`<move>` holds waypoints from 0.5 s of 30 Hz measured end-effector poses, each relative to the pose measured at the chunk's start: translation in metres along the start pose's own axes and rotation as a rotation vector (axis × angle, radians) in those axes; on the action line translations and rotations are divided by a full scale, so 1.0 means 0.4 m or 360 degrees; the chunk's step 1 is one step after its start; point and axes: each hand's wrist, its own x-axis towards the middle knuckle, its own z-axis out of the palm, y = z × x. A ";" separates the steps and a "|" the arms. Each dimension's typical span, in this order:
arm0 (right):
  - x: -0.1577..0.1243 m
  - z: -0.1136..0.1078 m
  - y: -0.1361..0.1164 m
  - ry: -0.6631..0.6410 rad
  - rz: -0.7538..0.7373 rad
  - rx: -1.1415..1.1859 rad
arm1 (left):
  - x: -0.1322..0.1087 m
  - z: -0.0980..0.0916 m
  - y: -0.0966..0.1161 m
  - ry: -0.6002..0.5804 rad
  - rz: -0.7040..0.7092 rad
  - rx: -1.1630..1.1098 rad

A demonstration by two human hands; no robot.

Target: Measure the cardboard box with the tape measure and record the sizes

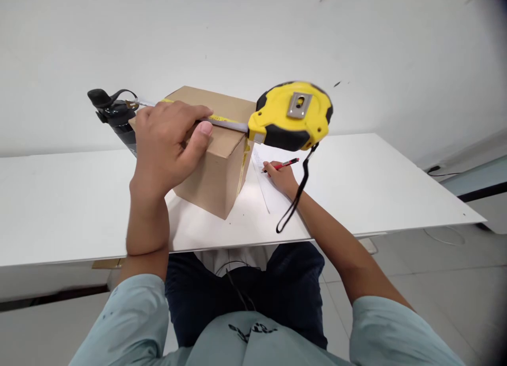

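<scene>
A brown cardboard box [206, 176] stands on the white table, with yellow printed tape along its top and near side. My left hand [170, 133] lies over the box top, its thumb and fingers closed on the metal blade of a tape measure. The yellow-and-black tape measure [295, 118] juts out past the box's right edge, its black wrist strap dangling. My right hand [281, 176] grips a red-and-black pen [285, 165], the tip at a sheet of paper [269, 194] with some writing on it. The box and tape measure hide part of the sheet.
Behind the box on the left stands a black water bottle [119, 118] with a loop on its cap. The white table [356, 191] runs along a pale wall; its front edge is right before my lap. A cable [447, 174] shows beyond the table's right end.
</scene>
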 end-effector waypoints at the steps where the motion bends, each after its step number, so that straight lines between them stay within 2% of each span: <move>1: 0.000 0.000 0.000 0.0005 0.0005 -0.0005 | 0.000 0.000 0.001 0.0004 -0.0003 -0.0005; 15: -0.001 0.000 -0.004 0.0011 0.0006 -0.0036 | 0.004 -0.006 0.003 -0.0037 -0.0013 0.0000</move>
